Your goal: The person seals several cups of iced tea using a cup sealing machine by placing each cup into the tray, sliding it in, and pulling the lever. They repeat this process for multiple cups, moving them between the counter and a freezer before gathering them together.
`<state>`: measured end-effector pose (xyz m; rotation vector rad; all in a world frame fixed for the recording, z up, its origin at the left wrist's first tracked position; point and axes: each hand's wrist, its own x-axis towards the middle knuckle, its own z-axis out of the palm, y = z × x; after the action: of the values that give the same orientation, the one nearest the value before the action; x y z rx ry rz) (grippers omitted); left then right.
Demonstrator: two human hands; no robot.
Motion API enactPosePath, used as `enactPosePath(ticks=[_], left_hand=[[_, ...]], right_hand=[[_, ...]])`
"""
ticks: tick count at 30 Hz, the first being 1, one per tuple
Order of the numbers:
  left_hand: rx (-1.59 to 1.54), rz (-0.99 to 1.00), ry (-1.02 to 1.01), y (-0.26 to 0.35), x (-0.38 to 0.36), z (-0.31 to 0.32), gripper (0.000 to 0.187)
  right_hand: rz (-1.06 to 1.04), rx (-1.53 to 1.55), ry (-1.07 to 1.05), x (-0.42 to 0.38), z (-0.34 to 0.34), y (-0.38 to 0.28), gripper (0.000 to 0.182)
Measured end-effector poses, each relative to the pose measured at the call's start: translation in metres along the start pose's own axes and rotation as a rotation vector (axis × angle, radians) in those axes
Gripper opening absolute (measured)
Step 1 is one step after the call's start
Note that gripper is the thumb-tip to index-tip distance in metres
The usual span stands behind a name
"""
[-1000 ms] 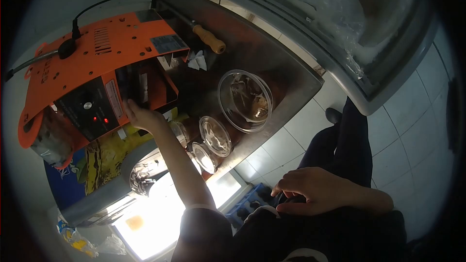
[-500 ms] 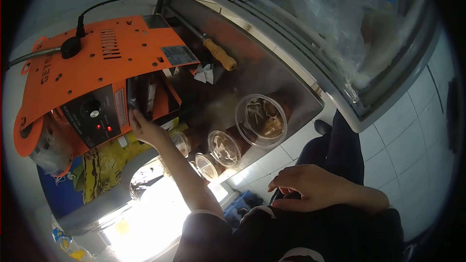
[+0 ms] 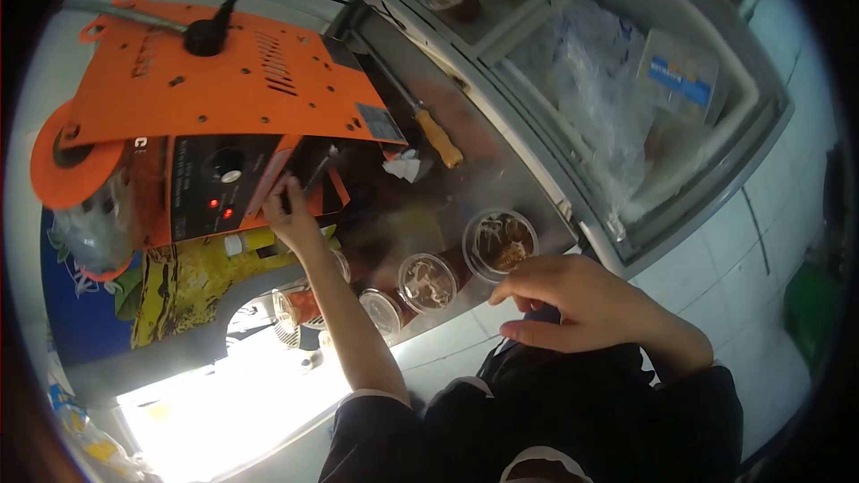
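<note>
Lifted since before, right hand (image 3: 582, 304) now hovers, grip loosely open, beside the largest cup (image 3: 500, 241); left hand (image 3: 291, 210) fingertips hidden inside orange sealing machine (image 3: 224, 107), grip unclear.

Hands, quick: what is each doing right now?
Left hand: fingers at the orange machine front; grip cannot be told.
Right hand: loosely open, holding nothing.

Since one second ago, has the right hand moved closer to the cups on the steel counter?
Yes. The right hand has come up from the lap toward the counter edge; its fingertips now lie just beside the largest cup.
</note>
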<state>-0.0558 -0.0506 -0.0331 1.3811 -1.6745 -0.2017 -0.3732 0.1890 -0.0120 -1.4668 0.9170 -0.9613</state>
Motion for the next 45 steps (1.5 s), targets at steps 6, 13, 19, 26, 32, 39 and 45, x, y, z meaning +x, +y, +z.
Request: enactPosePath(ticks=[6,13,19,26,32,39,45], left_hand=[[0.096,0.021,0.079,0.007,-0.002,0.012,0.021],[-0.019,-0.204,0.085,-0.003,0.004,0.011,0.026],[0.073,-0.075,0.192,0.003,0.003,0.016,0.023],[-0.100,-0.242,0.385,-0.002,-0.007,0.011,0.016],[-0.105,-0.087,0.356,0.016,-0.011,0.010,0.010],[0.071,-0.165,0.569,0.011,-0.020,-0.011,0.016],[-0.136,0.394,0.786,0.123,0.010,-0.101,0.037]], right_hand=[[0.010,-0.043,-0.037,0.020,-0.017,-0.020,0.035],[0.018,-0.012,-0.097,0.028,-0.012,-0.009,0.036],[-0.033,-0.054,-0.010,0.042,-0.038,-0.023,0.030],[-0.169,-0.150,0.192,0.103,-0.077,-0.057,0.020],[-0.049,-0.155,0.050,0.133,-0.067,-0.064,0.020],[-0.137,-0.246,0.037,0.171,-0.062,-0.082,0.020],[-0.816,-0.444,0.451,0.329,-0.106,-0.203,0.027]])
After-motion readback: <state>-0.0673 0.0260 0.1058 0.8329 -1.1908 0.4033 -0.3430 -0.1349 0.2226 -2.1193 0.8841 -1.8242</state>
